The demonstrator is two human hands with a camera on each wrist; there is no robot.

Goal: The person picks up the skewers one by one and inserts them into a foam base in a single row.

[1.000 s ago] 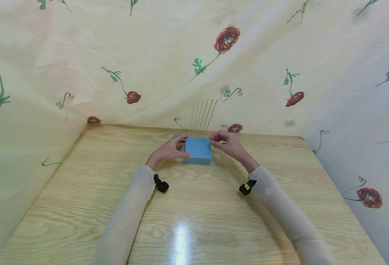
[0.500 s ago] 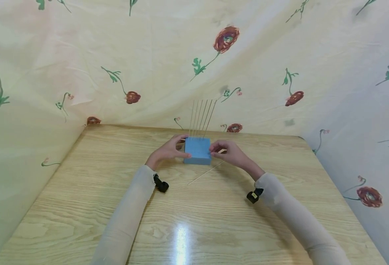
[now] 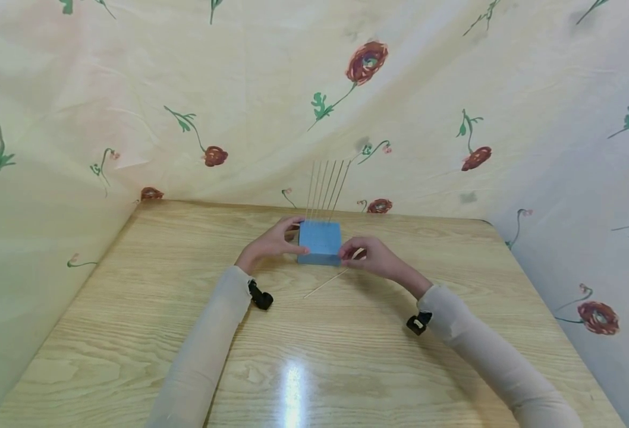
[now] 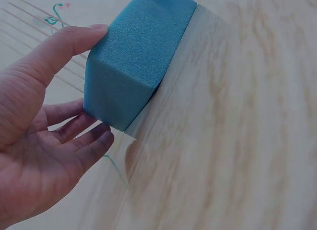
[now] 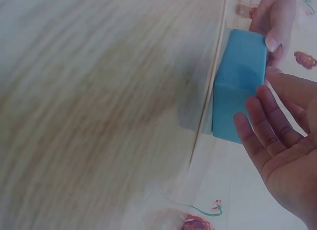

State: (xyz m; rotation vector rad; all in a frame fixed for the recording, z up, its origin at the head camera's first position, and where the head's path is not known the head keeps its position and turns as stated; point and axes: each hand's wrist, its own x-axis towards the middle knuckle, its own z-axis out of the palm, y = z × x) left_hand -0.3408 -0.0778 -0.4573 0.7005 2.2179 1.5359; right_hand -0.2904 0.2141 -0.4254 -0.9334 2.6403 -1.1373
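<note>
A blue foam block (image 3: 320, 239) lies on the table, with several thin wooden sticks (image 3: 340, 191) standing in a row along its far edge. My left hand (image 3: 273, 241) grips the block's left side. In the left wrist view the thumb presses its top edge and the other fingers (image 4: 91, 138) lie at the far side. At the block's right front corner is my right hand (image 3: 377, 258). Its fingers (image 5: 252, 111) are loosely bent, with fingertips right at the block's side and nothing held between them.
One loose stick (image 3: 325, 283) lies slanted on the wooden table (image 3: 346, 362) in front of the block, its far part behind the right hand. A flowered cloth (image 3: 271, 119) hangs close behind the table and along both sides.
My right hand has slid along the block's right side from the far corner toward the near corner, and now covers part of the loose stick. The left hand and block stay put.
</note>
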